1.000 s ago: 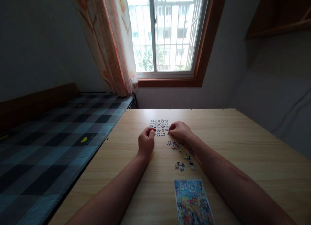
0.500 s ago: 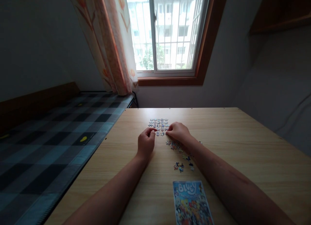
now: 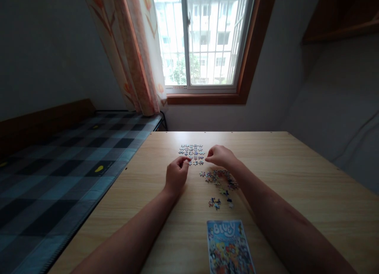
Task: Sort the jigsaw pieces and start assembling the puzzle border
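A block of small jigsaw puzzle pieces [image 3: 192,149] lies spread in rows near the far side of the table. At its near left corner is my left hand [image 3: 177,172], thumb and fingers pinched together; whatever is between them is too small to make out. My right hand [image 3: 220,155] hovers or rests just right of the block, its fingertips pressed together and a little apart from the nearest pieces. Those fingertips hide anything they hold. Below my right hand, a loose heap of puzzle pieces [image 3: 217,177] reaches toward my right forearm, which partly covers it.
A smaller cluster of pieces [image 3: 214,203] lies nearer to me. A blue picture card marked "Bluey" [image 3: 230,246] lies at the near side of the wooden table [image 3: 296,179]. A bed with a checked cover [image 3: 74,163] stands along the left edge. Behind are a curtain [image 3: 133,53] and a window.
My right hand has moved slightly right, away from the block, and more of the block and the heap now shows. My left hand stays at the block's corner. The view has shifted slightly.
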{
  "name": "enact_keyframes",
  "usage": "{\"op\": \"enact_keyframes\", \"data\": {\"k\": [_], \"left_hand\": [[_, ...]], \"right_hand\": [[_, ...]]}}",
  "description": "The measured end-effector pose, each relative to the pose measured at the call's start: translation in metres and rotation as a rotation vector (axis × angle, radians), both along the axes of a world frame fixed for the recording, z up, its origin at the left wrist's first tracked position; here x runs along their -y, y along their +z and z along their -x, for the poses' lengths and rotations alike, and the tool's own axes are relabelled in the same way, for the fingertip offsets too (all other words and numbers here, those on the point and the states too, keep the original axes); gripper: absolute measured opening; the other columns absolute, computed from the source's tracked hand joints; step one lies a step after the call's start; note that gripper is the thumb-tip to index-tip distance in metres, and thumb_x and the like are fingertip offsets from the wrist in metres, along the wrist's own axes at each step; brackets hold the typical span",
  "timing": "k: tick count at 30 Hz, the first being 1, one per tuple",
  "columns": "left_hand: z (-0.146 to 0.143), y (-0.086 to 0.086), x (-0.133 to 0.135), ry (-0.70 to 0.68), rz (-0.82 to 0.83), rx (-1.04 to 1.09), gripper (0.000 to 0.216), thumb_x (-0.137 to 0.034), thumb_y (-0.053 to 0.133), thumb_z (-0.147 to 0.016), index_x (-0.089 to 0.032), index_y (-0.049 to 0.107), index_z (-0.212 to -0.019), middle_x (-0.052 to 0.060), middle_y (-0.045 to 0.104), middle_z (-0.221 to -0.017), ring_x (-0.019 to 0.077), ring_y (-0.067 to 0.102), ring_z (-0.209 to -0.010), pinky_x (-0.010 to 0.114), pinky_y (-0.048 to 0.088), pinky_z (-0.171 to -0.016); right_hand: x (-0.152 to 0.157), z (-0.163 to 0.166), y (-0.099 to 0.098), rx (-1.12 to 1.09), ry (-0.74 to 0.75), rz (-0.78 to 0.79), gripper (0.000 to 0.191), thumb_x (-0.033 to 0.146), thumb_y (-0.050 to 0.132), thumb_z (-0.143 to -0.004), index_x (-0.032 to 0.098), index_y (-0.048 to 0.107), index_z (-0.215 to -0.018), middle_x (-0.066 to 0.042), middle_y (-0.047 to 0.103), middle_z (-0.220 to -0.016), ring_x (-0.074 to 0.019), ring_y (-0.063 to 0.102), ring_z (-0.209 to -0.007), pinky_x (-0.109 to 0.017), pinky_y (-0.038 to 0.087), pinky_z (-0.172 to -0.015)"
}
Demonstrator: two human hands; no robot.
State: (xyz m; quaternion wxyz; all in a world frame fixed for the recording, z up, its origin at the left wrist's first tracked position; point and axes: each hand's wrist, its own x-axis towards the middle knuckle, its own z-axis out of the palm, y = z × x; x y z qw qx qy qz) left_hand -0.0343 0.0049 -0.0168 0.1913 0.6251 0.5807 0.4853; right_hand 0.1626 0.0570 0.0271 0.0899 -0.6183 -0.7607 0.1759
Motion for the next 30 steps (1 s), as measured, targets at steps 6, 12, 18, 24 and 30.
{"op": "enact_keyframes", "data": {"k": [6, 12, 18, 24, 30], "left_hand": [[-0.007, 0.002, 0.007, -0.112, 0.055, -0.342, 0.025, -0.019, 0.056, -0.080, -0.023, 0.078, -0.090, 0.003, 0.073, -0.085, 0.0181, 0.063, -0.075, 0.030, 0.049, -0.076], [-0.011, 0.000, 0.012, -0.221, 0.075, -0.589, 0.028, -0.026, 0.056, -0.086, -0.030, 0.079, -0.101, 0.004, 0.070, -0.094, 0.0171, 0.062, -0.073, 0.030, 0.049, -0.071], [-0.012, 0.003, 0.012, -0.236, 0.094, -0.645, 0.028, -0.023, 0.056, -0.085, -0.030, 0.080, -0.098, 0.004, 0.068, -0.091, 0.0174, 0.061, -0.075, 0.030, 0.048, -0.071], [-0.013, 0.004, 0.013, -0.223, 0.100, -0.651, 0.027, -0.022, 0.056, -0.086, -0.029, 0.079, -0.097, 0.004, 0.069, -0.093, 0.0189, 0.064, -0.079, 0.030, 0.048, -0.072], [-0.013, 0.005, 0.014, -0.222, 0.106, -0.652, 0.027, -0.022, 0.055, -0.086, -0.028, 0.079, -0.098, 0.003, 0.069, -0.095, 0.0193, 0.064, -0.079, 0.031, 0.048, -0.073]], "right_hand": [[0.005, -0.025, 0.011, -0.011, 0.295, 0.104, 0.018, 0.023, 0.072, -0.070, 0.021, 0.080, -0.087, -0.003, 0.076, -0.085, -0.0142, 0.064, -0.071, -0.024, 0.042, -0.061], [0.010, -0.030, 0.010, 0.011, 0.413, 0.175, 0.026, 0.028, 0.073, -0.073, 0.021, 0.077, -0.098, -0.004, 0.076, -0.087, -0.0144, 0.064, -0.069, -0.024, 0.042, -0.058], [0.011, -0.022, 0.008, 0.029, 0.455, 0.167, 0.029, 0.042, 0.075, -0.074, 0.021, 0.077, -0.093, -0.004, 0.075, -0.080, -0.0142, 0.063, -0.066, -0.024, 0.040, -0.057], [0.014, -0.018, 0.009, 0.088, 0.476, 0.170, 0.019, 0.033, 0.076, -0.071, 0.019, 0.078, -0.084, -0.003, 0.073, -0.074, -0.0136, 0.060, -0.062, -0.024, 0.037, -0.053], [0.011, -0.026, 0.009, 0.043, 0.434, 0.297, 0.016, 0.026, 0.068, -0.073, 0.016, 0.078, -0.080, -0.003, 0.071, -0.066, -0.0122, 0.057, -0.057, -0.024, 0.038, -0.053]]}}
